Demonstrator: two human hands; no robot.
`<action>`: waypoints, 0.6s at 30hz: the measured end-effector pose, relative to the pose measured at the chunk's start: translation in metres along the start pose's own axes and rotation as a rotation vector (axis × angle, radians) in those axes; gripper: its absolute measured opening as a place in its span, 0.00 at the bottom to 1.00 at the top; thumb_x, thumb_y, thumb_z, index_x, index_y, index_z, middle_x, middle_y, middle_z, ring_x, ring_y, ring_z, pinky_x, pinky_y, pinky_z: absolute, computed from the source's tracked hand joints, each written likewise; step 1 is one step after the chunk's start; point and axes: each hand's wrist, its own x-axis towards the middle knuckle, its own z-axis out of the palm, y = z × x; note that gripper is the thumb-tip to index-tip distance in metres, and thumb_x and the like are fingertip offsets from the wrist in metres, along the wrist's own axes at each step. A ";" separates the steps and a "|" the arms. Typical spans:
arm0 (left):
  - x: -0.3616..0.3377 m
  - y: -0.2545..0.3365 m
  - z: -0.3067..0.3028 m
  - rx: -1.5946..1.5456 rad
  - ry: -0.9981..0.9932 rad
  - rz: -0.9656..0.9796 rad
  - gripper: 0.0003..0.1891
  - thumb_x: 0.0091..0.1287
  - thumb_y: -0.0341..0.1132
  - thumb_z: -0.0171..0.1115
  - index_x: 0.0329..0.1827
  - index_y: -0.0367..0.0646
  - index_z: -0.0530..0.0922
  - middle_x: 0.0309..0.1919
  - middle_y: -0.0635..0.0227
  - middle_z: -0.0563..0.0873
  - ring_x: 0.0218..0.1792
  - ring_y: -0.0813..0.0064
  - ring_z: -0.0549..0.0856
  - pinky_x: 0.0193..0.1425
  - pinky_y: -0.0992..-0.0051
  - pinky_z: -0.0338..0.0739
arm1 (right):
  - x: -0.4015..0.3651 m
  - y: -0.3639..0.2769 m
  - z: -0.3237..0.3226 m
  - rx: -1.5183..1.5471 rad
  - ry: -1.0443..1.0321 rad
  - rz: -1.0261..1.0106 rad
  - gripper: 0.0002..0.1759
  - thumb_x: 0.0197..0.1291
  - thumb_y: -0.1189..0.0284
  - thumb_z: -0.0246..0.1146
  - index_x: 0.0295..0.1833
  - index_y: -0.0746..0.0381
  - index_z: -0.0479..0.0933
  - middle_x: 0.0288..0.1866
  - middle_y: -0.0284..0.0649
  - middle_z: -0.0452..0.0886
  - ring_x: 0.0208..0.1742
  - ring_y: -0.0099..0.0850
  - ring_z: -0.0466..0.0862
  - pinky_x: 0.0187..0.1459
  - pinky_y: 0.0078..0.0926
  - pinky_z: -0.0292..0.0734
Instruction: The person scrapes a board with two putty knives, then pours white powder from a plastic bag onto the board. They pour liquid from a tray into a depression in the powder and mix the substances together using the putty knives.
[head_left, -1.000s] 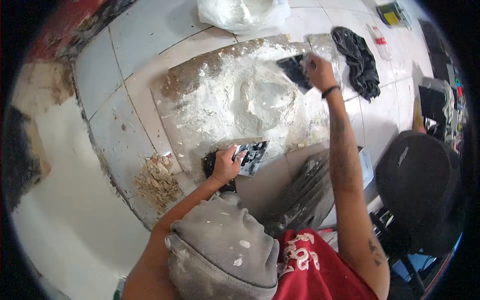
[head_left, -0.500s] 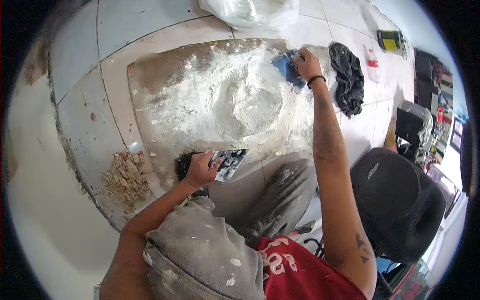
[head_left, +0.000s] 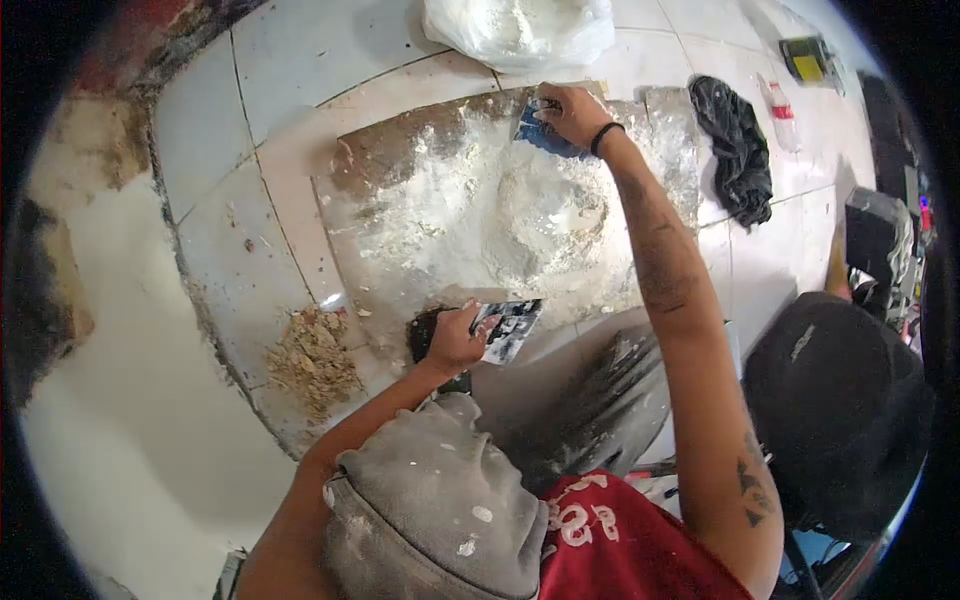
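A board covered with white powder lies on the floor before me. Near its middle the powder forms a ring-shaped mound with a hollow that looks damp. At the board's far edge my right hand is closed on a blue scraper, its blade down against the powder. My left hand grips a flat, dark-and-white smeared scraper by the near edge, above my bent knee. Its blade is held off the mound.
A white plastic bag of powder stands beyond the board. Crumbled rubble is heaped at left, near the wall. To the right are a dark cloth, a bottle, a green-yellow container and a black seat.
My right hand has moved left along the board's far edge with the blue scraper. My left hand keeps its place beside the board. The whole view has shifted somewhat.
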 end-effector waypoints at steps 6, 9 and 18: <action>-0.007 -0.003 0.006 0.018 -0.056 -0.090 0.10 0.59 0.34 0.60 0.33 0.33 0.75 0.19 0.49 0.75 0.23 0.47 0.76 0.29 0.58 0.68 | -0.035 -0.030 -0.025 -0.088 -0.073 -0.080 0.14 0.60 0.73 0.54 0.51 0.64 0.73 0.42 0.49 0.80 0.47 0.46 0.79 0.50 0.37 0.73; -0.005 -0.005 0.007 -0.006 -0.035 -0.044 0.10 0.59 0.32 0.60 0.33 0.31 0.74 0.20 0.49 0.76 0.22 0.48 0.77 0.27 0.59 0.69 | -0.063 -0.045 -0.027 -0.224 -0.039 -0.103 0.17 0.59 0.77 0.50 0.53 0.62 0.73 0.50 0.44 0.78 0.55 0.40 0.75 0.59 0.38 0.66; -0.001 0.009 0.001 0.044 0.011 0.000 0.10 0.60 0.32 0.60 0.35 0.31 0.75 0.21 0.49 0.77 0.21 0.48 0.77 0.25 0.61 0.70 | -0.095 -0.039 -0.044 -0.345 0.183 -0.101 0.20 0.48 0.82 0.51 0.48 0.54 0.75 0.48 0.37 0.78 0.54 0.36 0.76 0.59 0.33 0.68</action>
